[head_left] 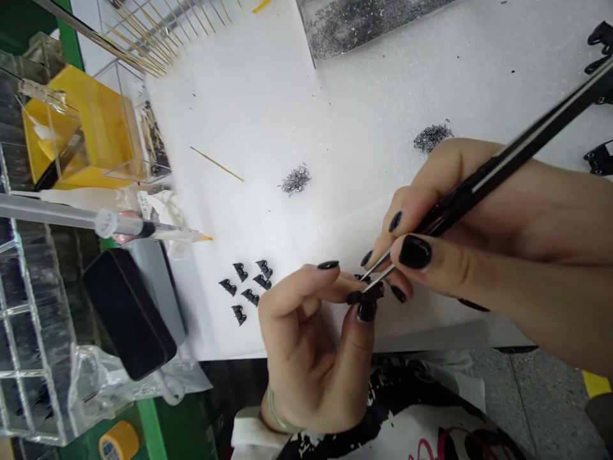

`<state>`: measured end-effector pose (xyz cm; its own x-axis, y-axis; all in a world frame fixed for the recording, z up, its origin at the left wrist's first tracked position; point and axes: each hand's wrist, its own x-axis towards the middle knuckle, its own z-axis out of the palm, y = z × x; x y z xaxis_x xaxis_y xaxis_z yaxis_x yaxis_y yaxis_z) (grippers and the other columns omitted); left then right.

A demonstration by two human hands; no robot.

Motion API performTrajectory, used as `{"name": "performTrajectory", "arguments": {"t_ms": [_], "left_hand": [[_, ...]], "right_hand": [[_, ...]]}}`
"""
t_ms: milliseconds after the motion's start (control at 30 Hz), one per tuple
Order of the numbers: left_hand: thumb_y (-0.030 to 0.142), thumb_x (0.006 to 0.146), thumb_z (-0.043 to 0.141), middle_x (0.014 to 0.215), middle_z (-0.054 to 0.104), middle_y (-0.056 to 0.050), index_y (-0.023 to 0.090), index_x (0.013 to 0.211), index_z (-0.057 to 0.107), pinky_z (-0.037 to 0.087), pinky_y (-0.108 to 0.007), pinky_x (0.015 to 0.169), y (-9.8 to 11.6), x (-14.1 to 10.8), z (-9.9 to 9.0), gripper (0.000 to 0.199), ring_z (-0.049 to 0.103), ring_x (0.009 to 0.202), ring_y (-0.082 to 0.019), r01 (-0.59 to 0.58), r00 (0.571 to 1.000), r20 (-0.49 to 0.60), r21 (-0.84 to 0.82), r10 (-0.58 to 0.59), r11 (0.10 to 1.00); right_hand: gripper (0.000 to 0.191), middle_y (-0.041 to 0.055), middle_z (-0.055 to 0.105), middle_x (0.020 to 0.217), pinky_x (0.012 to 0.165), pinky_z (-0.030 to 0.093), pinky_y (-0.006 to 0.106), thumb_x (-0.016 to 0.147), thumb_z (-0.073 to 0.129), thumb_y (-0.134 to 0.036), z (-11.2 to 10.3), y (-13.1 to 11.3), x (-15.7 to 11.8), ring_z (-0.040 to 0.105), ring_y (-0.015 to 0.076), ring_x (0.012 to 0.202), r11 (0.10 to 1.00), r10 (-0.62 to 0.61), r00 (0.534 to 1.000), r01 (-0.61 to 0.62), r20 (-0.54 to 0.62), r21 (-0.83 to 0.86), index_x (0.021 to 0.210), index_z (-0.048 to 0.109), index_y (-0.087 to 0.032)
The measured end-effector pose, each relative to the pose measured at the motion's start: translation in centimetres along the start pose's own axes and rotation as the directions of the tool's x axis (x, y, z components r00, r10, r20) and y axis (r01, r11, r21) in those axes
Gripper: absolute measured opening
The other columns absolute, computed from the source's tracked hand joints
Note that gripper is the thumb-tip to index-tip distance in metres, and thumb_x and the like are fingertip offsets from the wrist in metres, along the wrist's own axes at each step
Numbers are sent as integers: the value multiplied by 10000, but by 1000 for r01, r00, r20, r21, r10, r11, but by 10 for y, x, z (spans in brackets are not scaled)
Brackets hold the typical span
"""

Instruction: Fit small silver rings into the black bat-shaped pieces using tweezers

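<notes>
My left hand (311,345) is closed, pinching a small black piece (355,297) between thumb and fingertip. Its full shape is hidden by the fingers and dark nails. Wrapped round a pair of tweezers (531,137) with a black body and silver tips is my right hand (460,236). The tips reach the black piece; whether they grip anything there is too small to tell. To the left of my left hand lie several small black bat-shaped pieces (249,296). Beyond both hands are two small piles of tiny shiny grey bits, one nearer the middle (295,179) and one at the right (432,137).
A white work surface (230,217) lies beneath. At the left are a syringe (143,227) with an orange tip, a black oblong device (129,313) and a yellow bin (90,128). A thin stick (217,163) lies flat. A clear tray (368,29) of glittering bits stands at the back.
</notes>
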<state>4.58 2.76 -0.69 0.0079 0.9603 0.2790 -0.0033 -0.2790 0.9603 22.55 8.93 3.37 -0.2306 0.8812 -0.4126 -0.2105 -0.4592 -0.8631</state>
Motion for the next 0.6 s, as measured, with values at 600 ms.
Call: {"name": "performTrajectory", "arguments": {"t_ms": [600], "left_hand": [[-64,931,655,1103,788,-46,189,1440,657,640,-244,900,-1,-4,-6,569,764,954,-143,-7,1000,20,42,7,999]], "right_hand": [[165,-43,715,732,490,568,163,972,773,-223,-5,1,-3,699,122,645,968,-157,982,174,109,-181,851,687,-294]]}}
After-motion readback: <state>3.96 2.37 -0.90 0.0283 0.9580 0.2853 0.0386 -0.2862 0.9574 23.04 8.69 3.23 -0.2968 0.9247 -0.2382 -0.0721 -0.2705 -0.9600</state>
